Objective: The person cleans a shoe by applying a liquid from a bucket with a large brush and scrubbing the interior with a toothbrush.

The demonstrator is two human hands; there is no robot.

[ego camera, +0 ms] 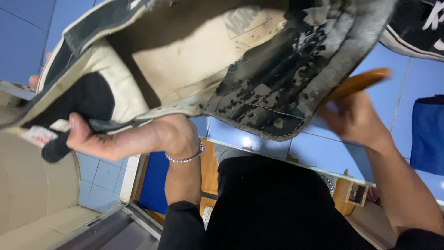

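A worn shoe fills the upper frame, held close to the camera with its opening and cream insole showing. Its inner lining is black and badly flaked on the right side. My left hand, wearing a silver bracelet, grips the shoe's tongue and collar from below. My right hand is blurred behind the shoe's heel end and holds a brown wooden handle, the rest of which is hidden by the shoe.
Blue floor tiles lie below. Another black and white shoe sits at the top right. A blue cloth is at the right edge. My black-clad lap is beneath, with a small wooden box and a beige tub nearby.
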